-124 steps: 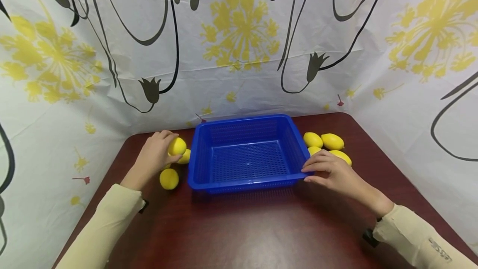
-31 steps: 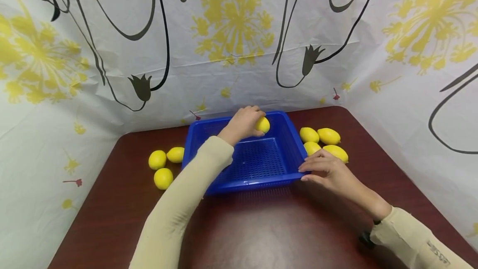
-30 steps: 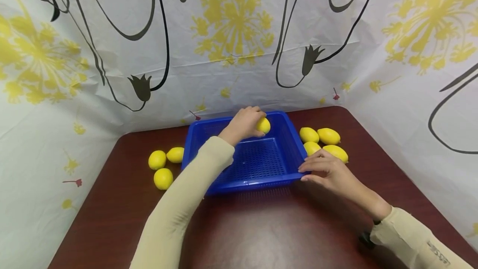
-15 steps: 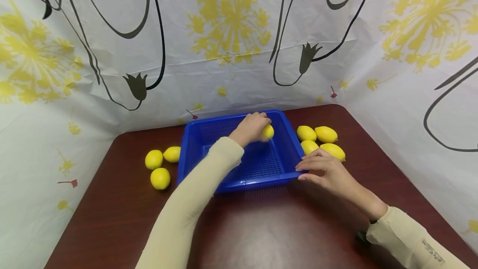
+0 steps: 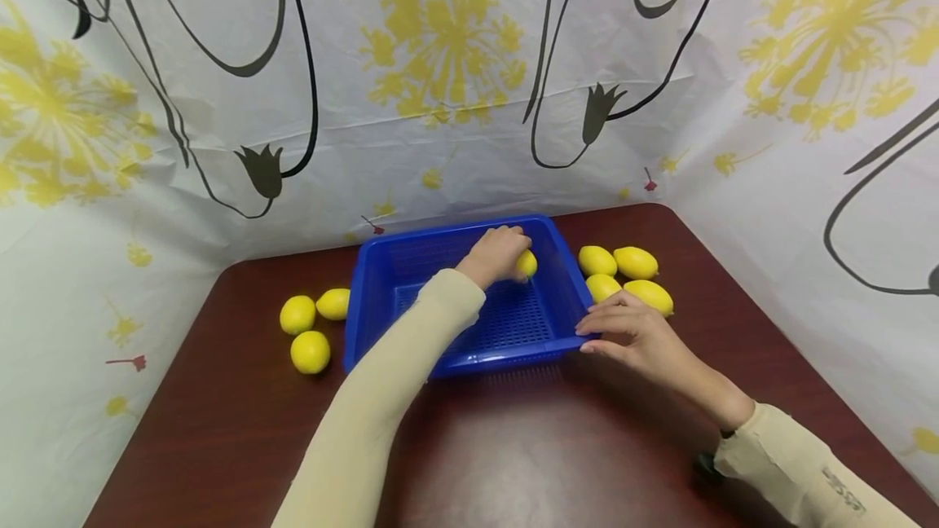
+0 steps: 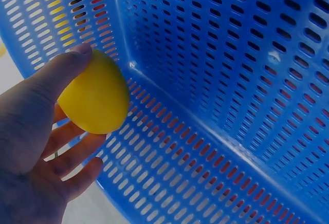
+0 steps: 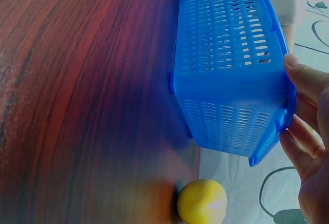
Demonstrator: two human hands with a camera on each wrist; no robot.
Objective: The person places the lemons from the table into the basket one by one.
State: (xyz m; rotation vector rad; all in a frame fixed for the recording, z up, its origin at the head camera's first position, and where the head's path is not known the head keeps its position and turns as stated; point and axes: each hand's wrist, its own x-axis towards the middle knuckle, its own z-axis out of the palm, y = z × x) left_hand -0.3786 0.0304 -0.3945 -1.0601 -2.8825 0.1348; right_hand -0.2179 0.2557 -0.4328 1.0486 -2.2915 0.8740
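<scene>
A blue perforated plastic basket [image 5: 411, 239] stands on the dark red-brown table. My left hand [image 5: 495, 255] reaches inside it, near the far right corner, and grips a yellow lemon [image 5: 526, 264]. In the left wrist view the thumb and fingers curl round that lemon [image 6: 97, 94], above the slotted floor and beside the walls. At the basket's near right corner my right hand [image 5: 634, 334] pinches the rim between thumb and fingers. The right wrist view has this hand [image 7: 308, 116] at the rim, with the basket's outer side [image 7: 226, 80] below it.
Several lemons [image 5: 636, 264] lie right of the basket, close to my right hand. On the left side are three more lemons [image 5: 310, 352]. The wooden table [image 5: 499, 446] extends in front. A patterned white cloth [image 5: 455, 169] hangs behind and on both sides.
My left hand took a lemon from the left group and carried it right into the basket. Over the last second it has sunk lower there. The right hand stays on the rim.
</scene>
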